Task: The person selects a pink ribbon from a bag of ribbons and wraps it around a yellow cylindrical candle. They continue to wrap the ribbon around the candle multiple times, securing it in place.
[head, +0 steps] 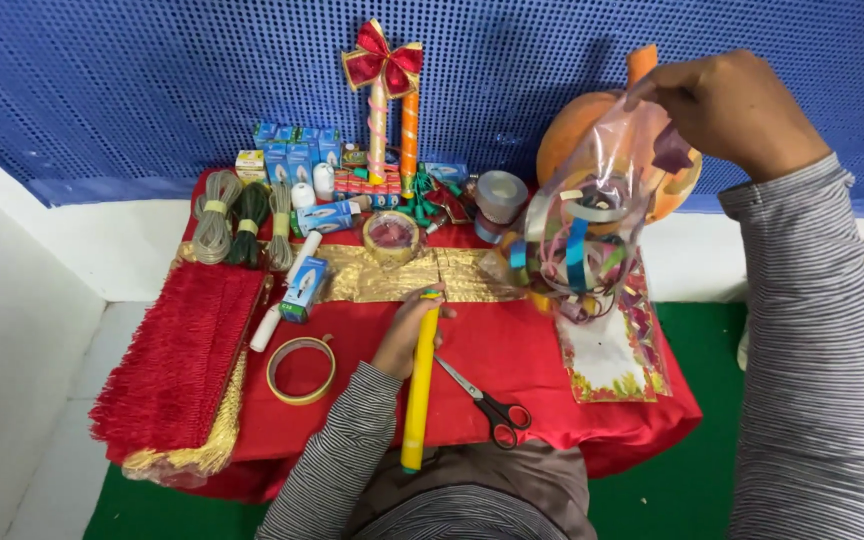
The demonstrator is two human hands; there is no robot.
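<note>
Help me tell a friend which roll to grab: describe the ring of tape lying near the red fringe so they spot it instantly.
Start at the red cloth covering the table, then go to the red fringe on its left edge. Just right of it lies the tape ring, flat, beside the left hand holding a yellow tube. Unlike the thicker rolls farther back, it is a thin yellowish hoop showing red cloth through its middle.

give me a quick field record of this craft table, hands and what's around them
view: head camera, looking down
left hand: grips a yellow tube lying on the red cloth
right hand: holds up a clear plastic bag of curled coloured ribbons
beside yellow tube: scissors, lying closed
left of it: tape ring
far left: red fringed fabric
centre: gold foil strip
back: wand with red bow, small boxes, cord bundles
</note>
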